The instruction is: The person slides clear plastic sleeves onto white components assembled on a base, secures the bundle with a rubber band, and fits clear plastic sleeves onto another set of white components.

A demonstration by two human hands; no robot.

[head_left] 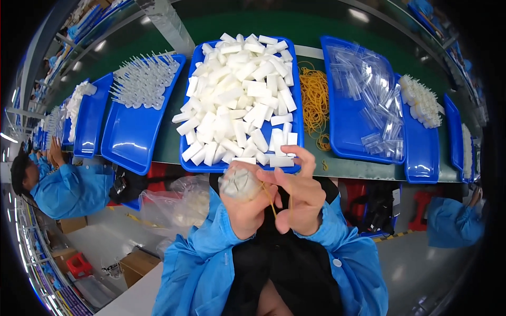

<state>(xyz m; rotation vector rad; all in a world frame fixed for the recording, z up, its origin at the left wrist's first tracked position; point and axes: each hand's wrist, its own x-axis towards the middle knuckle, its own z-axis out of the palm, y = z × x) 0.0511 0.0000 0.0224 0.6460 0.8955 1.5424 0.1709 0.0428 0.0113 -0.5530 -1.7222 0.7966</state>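
In front of my body, my left hand [245,213] is closed around a roundish, translucent white bundle [240,184] whose end shows several dark lines between its parts. Its exact make-up is hard to tell. A yellow rubber band [270,203] stretches from beside the bundle toward my right hand [303,200], which has it hooked on its fingers. The index finger of that hand is raised and bent. Just beyond my hands sits a blue tray [190,164] heaped with white foam blocks [237,100].
A pile of yellow rubber bands [314,100] lies right of the foam tray. Farther right, a blue tray [345,134] holds clear plastic tubes [387,113]. To the left, another blue tray [126,137] carries white stemmed pieces [142,81]. Co-workers in blue [74,189] sit along both sides.
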